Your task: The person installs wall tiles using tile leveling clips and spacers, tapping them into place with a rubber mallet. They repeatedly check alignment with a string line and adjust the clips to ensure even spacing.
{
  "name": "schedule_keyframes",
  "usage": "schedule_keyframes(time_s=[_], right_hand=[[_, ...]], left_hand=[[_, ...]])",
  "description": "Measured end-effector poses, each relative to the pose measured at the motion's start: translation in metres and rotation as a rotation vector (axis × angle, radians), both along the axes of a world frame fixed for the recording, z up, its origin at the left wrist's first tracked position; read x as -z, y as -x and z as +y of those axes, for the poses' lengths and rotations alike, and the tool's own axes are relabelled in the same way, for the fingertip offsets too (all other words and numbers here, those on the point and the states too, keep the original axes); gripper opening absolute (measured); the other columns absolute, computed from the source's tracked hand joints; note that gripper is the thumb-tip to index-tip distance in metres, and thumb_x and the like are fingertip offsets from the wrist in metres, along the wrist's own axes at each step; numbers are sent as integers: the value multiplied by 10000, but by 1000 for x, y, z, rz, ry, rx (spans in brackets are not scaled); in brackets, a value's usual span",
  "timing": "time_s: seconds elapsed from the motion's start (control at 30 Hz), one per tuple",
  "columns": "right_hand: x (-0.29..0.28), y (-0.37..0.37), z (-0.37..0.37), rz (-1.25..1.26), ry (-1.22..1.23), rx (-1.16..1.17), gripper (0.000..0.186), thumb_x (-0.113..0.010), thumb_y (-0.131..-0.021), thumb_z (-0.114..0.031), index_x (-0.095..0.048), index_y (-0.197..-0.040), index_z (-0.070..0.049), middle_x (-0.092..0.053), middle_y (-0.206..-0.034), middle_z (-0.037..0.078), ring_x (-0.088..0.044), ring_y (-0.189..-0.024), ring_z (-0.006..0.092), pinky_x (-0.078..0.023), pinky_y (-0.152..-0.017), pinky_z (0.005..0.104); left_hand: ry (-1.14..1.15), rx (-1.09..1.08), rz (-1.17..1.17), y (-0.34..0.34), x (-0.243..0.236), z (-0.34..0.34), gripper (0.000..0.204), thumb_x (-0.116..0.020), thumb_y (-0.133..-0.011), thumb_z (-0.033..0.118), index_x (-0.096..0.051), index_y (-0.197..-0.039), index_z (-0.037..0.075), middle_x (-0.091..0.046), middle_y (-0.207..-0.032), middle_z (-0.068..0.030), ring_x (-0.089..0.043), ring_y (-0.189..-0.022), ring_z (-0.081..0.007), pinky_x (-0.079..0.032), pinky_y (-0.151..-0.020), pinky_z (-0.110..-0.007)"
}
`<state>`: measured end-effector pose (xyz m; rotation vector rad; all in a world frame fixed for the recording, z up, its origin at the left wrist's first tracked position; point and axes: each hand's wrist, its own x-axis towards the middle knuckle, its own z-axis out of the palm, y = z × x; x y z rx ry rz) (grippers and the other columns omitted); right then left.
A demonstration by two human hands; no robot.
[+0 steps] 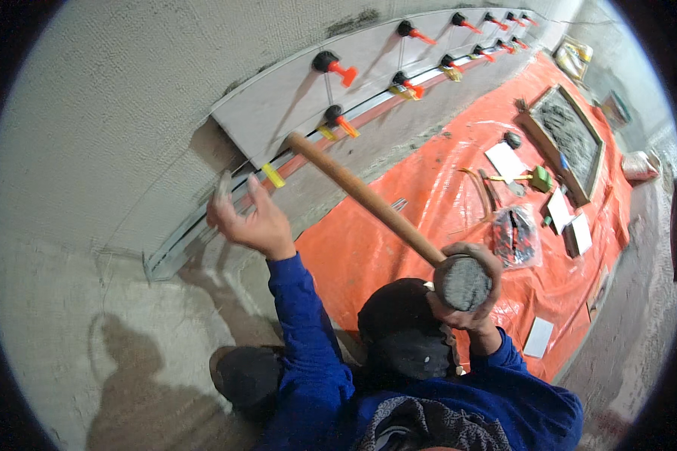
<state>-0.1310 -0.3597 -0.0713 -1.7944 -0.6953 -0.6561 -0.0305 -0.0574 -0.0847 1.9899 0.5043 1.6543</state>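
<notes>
My left hand [254, 222] is raised with fingers apart, beside the near end of a long metal rail [169, 252] along the wall. My right hand [470, 319] grips a mallet by its grey, round head [462, 279]; the wooden handle [365, 195] points up and left toward the tiles. A row of pale tiles [267, 109] is on the wall above the rail, with black-and-red leveling clamps [344, 74] along the joints and edges. A yellow piece [272, 176] sits at the lower tile edge near my left hand.
An orange plastic sheet [384, 255] covers floor, holding a framed tray [593, 180] of mortar, hand tools [489, 188], a bag [517, 239] of clips and white tile pieces [504, 158]. A bucket [639, 167] and sack [572, 59] are at right. My knees [402, 331] are bent below.
</notes>
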Motion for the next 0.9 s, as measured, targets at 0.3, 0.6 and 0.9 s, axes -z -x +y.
schedule_keyframes(time_s=[0.3,0.6,0.9], right_hand=[[12,-16,-13,19,-54,-76,831,-838,-630,-105,-384,-1320,-20,-600,-1055,204,-600,-891,274,-501,-766,394],[32,-26,-20,-8,-93,-114,847,-866,-620,-170,-399,-1310,-16,-613,-1039,219,-611,-900,304,-503,-774,403],[30,-19,-28,-57,-117,-223,760,-870,-640,-210,-467,-1260,-33,-624,-1028,241,-656,-871,347,-552,-709,423]], left_hand=[[-237,-139,319,-18,-23,6,487,-833,-664,223,-590,-1078,142,-618,-1049,-58,-519,-1048,-307,-338,-904,-510],[-322,-170,418,-22,-16,13,636,-883,-603,278,-541,-1115,117,-621,-1097,-79,-492,-1097,-321,-301,-920,-492],[-354,-205,412,-23,-17,12,670,-893,-588,289,-544,-1136,129,-637,-1077,-88,-508,-1077,-309,-293,-880,-458]])
